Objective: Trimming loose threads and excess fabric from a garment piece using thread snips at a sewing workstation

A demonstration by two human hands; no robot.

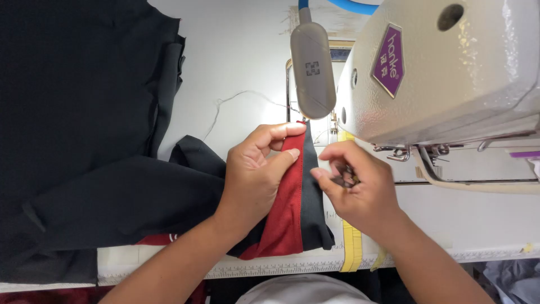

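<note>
left hand (250, 174): pinches red fabric strip (287, 208), thumb on top, near front edge of desk (242, 50) | right hand (360, 188): fingers curled shut on small dark object (344, 177), just beside black fabric (101, 141) edge | sewing machine (450, 67) at desk right side

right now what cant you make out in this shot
- Needle area: head view, hidden behind the grey lamp.
- Small dark thing in the right hand: curled fingers cover most of it.
- Black cloth: cut off by the left edge.
- Red strip: upper part under the left hand.
</note>
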